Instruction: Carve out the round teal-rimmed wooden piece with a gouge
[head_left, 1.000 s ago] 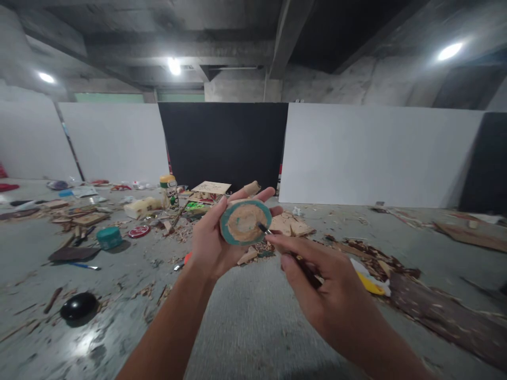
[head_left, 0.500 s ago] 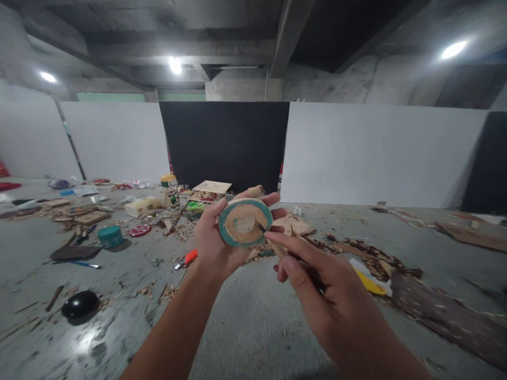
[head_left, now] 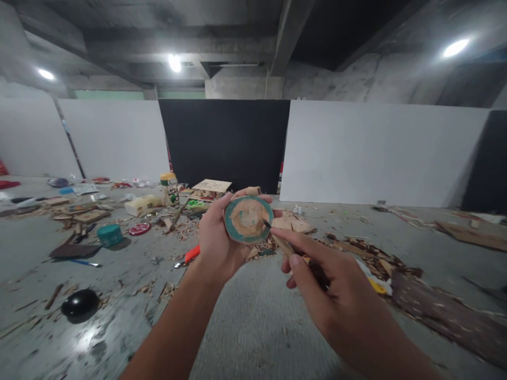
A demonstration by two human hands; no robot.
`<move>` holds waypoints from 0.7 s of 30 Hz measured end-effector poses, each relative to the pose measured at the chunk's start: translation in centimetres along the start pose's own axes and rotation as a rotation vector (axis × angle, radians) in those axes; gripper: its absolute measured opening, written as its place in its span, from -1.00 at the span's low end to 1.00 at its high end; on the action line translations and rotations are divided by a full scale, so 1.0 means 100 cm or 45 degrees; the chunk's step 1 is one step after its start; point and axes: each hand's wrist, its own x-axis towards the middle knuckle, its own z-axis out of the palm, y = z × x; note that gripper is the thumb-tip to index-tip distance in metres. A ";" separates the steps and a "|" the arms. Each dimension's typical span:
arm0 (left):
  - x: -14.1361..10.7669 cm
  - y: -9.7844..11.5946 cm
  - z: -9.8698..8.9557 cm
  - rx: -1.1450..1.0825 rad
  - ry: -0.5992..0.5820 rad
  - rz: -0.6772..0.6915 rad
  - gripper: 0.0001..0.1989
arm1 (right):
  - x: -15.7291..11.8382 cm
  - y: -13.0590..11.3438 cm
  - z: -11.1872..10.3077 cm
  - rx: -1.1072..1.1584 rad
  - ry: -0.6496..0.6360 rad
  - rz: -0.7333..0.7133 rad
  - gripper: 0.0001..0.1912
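My left hand (head_left: 216,240) is wrapped around a round wooden piece (head_left: 246,217), its fingers curled behind the far side. A teal-painted ring runs round the edge of its face; inside, bare tan wood carries a few teal specks. A short wooden stub (head_left: 252,191) shows above its upper edge. My right hand (head_left: 327,279) pinches a slim tool with a pale wooden handle and dark tip, seemingly a paintbrush (head_left: 282,245). That tip touches or nearly touches the right side of the face, by the inner edge of the teal ring.
On the floor to the left are a teal jar (head_left: 110,235), a red lid (head_left: 140,228), a black dome (head_left: 80,303) and a blue brush (head_left: 87,263). An orange-handled tool (head_left: 192,254) lies by my left wrist. Wood shavings and bark (head_left: 435,316) spread rightward. Panels (head_left: 376,153) stand behind.
The round wooden piece and my left hand have shifted slightly right and up. My right hand has moved a little right with the brush, whose tip stays at the piece's right side.
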 end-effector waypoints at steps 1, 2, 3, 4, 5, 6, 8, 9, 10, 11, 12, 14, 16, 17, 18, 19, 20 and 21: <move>0.000 -0.001 -0.001 0.008 -0.010 0.016 -0.60 | 0.000 0.000 0.001 -0.015 -0.001 -0.001 -0.57; 0.000 -0.001 -0.002 0.013 -0.021 0.035 -0.62 | 0.000 0.000 0.001 -0.026 0.004 -0.007 -0.57; 0.000 -0.002 -0.003 0.015 -0.038 0.054 -0.64 | -0.001 0.000 0.002 -0.033 0.013 -0.018 -0.57; -0.001 -0.003 -0.004 0.015 -0.062 0.073 -0.65 | -0.001 0.000 0.003 -0.041 0.029 -0.035 -0.58; -0.001 -0.004 -0.006 0.014 -0.097 0.095 -0.66 | -0.001 0.000 0.005 -0.049 0.047 -0.061 -0.58; -0.001 -0.005 -0.007 0.014 -0.140 0.114 -0.65 | -0.001 0.000 0.006 -0.059 0.064 -0.098 -0.58; -0.002 -0.005 -0.010 0.016 -0.234 0.145 -0.63 | -0.001 0.001 0.008 -0.082 0.094 -0.180 -0.58; -0.002 -0.005 -0.012 0.019 -0.278 0.152 -0.62 | -0.001 0.001 0.009 -0.090 0.102 -0.211 -0.57; -0.003 -0.005 -0.013 0.024 -0.318 0.158 -0.62 | -0.001 0.000 0.010 -0.092 0.104 -0.231 -0.57; -0.003 -0.006 -0.013 0.030 -0.352 0.164 -0.62 | -0.001 0.000 0.011 -0.086 0.100 -0.238 -0.57; -0.004 -0.007 -0.013 0.040 -0.376 0.181 -0.62 | -0.001 0.000 0.013 -0.069 0.096 -0.238 -0.57; -0.004 -0.010 -0.013 0.067 -0.383 0.251 -0.60 | -0.002 -0.001 0.016 -0.006 0.088 -0.220 -0.59; -0.004 -0.013 -0.011 0.090 -0.337 0.334 -0.55 | -0.003 -0.002 0.021 0.096 0.110 -0.171 -0.60; -0.003 -0.015 -0.010 0.096 -0.308 0.369 -0.54 | -0.003 -0.002 0.023 0.171 0.124 -0.105 -0.59; -0.003 -0.016 -0.008 0.099 -0.283 0.401 -0.55 | -0.003 -0.003 0.025 0.272 0.120 -0.008 -0.58; -0.003 -0.016 -0.007 0.100 -0.261 0.427 -0.56 | -0.003 -0.004 0.026 0.405 0.089 0.118 -0.58; -0.003 -0.016 -0.006 0.104 -0.243 0.448 -0.58 | -0.002 -0.005 0.027 0.568 0.018 0.267 -0.60; -0.003 -0.016 -0.005 0.112 -0.225 0.463 -0.59 | -0.001 -0.007 0.027 0.747 -0.086 0.431 -0.64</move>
